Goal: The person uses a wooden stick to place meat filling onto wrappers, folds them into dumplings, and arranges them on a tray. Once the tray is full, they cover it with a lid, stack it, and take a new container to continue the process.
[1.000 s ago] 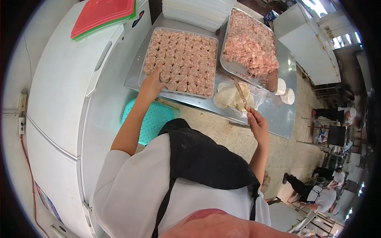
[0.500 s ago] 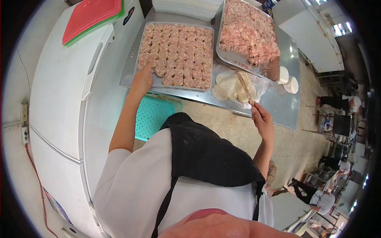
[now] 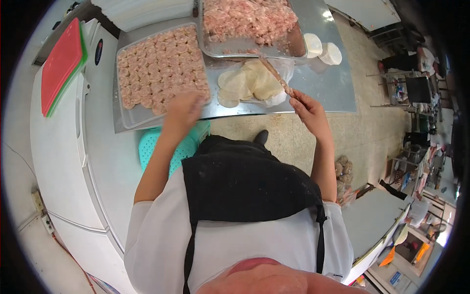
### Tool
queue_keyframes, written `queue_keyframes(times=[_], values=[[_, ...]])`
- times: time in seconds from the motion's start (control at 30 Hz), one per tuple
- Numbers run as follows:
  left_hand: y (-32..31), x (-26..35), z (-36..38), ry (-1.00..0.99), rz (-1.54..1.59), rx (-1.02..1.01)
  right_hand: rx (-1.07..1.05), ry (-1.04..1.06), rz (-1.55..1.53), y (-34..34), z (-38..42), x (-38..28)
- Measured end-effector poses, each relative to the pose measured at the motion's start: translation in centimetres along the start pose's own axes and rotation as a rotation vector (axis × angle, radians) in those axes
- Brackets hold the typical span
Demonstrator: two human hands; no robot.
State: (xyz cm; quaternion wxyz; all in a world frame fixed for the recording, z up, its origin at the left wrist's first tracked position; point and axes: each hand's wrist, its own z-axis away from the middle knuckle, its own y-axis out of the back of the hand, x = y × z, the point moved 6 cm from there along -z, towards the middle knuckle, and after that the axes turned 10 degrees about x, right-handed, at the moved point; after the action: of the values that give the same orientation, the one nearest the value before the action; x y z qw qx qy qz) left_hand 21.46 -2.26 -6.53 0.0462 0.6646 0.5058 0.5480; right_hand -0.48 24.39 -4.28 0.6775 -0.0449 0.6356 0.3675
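Note:
My right hand (image 3: 311,115) is closed around the lower end of a narrow spreading stick (image 3: 275,74), which is smeared with meat. The stick slants over a loose spread of round dumpling wrappers (image 3: 250,83) lying on a plastic bag (image 3: 278,99). Motion smears my left hand (image 3: 185,111), and its fingers do not show clearly. It hovers at the near right corner of a tray (image 3: 134,120) packed with rows of open-topped meat dumplings (image 3: 161,68). Behind the wrappers stands a metal pan (image 3: 293,36) heaped with raw minced meat (image 3: 249,19).
Two white round stacks (image 3: 330,54) stand on the metal table (image 3: 338,90) at the right. A white fridge (image 3: 58,152) with red and green boards (image 3: 62,66) on top is at the left. A turquoise perforated crate (image 3: 149,147) sits below the table. People work far right.
My left hand has left the tray's near left part and moved right, toward the wrappers. The view has turned, and my right hand still holds the stick.

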Motion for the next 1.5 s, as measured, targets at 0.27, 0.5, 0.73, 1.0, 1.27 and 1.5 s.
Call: queue_keyframes(times=[0.27, 0.5, 0.73, 1.0, 1.27, 1.5], values=[[-12.0, 2.6, -0.8, -0.113, -0.238, -0.067, -0.158, 0.198, 0.064, 4.6, -4.4, -0.7], [-12.0, 3.3, -4.1, 0.444, 0.082, 0.091, -0.262, 0.200, 0.040, 9.5, -9.9, 1.0], [-17.8, 5.7, -6.0, 0.430, 0.191, 0.084, -0.396, 0.405, 0.176, 11.8, -15.2, 0.9], [-14.5, 2.7, -4.1, 0.271, -0.331, 0.182, -0.355, 0.901, 1.017, 7.4, -23.9, -6.9], [-12.6, 4.7, -5.9, 0.315, -0.148, 0.245, -0.346, 1.295, 0.945, 1.1, -17.2, -5.2], [-13.3, 3.3, -6.2, 0.220, -0.109, 0.026, -0.384, 1.112, 1.104, -2.6, -21.7, -5.5]])
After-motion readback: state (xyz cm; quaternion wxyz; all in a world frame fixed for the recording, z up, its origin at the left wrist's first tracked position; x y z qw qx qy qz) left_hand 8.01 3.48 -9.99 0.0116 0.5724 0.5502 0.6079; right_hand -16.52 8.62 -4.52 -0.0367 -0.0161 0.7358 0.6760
